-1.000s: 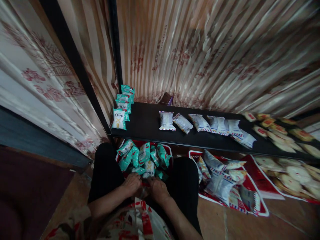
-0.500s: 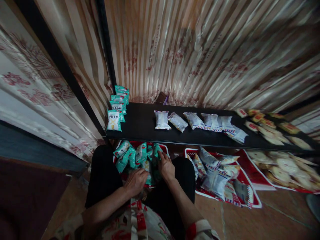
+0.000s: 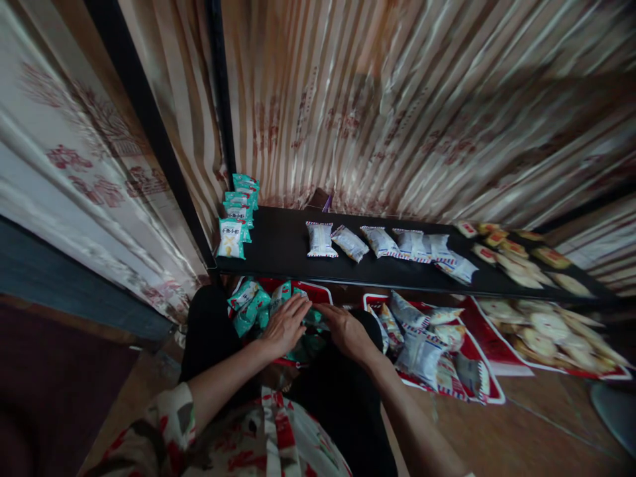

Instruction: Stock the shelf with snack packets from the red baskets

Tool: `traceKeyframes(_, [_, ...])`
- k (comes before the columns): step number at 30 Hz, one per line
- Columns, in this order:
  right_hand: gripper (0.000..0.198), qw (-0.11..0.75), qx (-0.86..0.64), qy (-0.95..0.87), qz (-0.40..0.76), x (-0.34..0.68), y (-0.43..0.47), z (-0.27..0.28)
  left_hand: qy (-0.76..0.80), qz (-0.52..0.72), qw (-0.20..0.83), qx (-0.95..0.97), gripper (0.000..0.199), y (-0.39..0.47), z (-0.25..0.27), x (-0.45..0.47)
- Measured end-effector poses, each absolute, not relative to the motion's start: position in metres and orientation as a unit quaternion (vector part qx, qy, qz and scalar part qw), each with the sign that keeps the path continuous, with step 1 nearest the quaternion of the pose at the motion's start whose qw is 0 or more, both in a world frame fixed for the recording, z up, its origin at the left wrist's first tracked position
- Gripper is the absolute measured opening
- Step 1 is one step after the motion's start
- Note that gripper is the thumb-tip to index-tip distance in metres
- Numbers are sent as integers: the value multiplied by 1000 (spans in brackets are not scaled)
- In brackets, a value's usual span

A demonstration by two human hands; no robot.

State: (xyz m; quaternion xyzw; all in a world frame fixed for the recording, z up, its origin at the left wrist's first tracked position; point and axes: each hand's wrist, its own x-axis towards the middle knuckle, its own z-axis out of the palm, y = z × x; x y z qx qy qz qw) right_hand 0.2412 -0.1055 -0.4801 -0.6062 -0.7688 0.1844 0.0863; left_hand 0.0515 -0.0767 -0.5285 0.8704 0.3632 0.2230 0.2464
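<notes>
My left hand (image 3: 287, 324) lies palm down over teal snack bags in a red basket (image 3: 320, 291) between my knees, its fingers stretched out. From the right, my right hand (image 3: 348, 331) reaches over the same basket, fingers extended towards my left fingertips and its underside hidden. Below and between the hands, a dark teal snack bag (image 3: 313, 319) partly shows; whether it is gripped is hidden. More teal bags (image 3: 248, 305) fill the basket's left side. On the black shelf's left end stands a row of matching teal bags (image 3: 231, 237), the front one upright and printed with a yellow picture.
Along the black shelf (image 3: 283, 245) lie several silvery-white packets (image 3: 322, 240), with flat yellowish packs (image 3: 519, 265) further right. Another red basket (image 3: 497, 397) holds striped packets; a third holds round pale packs (image 3: 551, 328). Striped curtains (image 3: 348, 99) hang behind.
My left hand has moved up and right over the teal bags, its fingers straightening. My right hand has shifted slightly right, its fingers now pointing left. The view has turned a little.
</notes>
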Motion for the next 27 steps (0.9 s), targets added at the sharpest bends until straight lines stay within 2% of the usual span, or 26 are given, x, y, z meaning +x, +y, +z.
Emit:
traceKeyframes(3, [51,124,-572,-773,245,242,-103,-464,369,217,261,865,60,-71,-526,53])
traceKeyframes(8, [51,172,-539,-755,332,243,-92,-442,382,239,285,846,49,-65,-524,49])
traceKeyframes(15, [45,228,-555,-712,366,247,-70,-429,435,254,332,798,40,-49,-520,45])
traceKeyframes(27, [61,368,-597,-524,484,233,-52,-433,466,324,461,682,44,-27,-509,44])
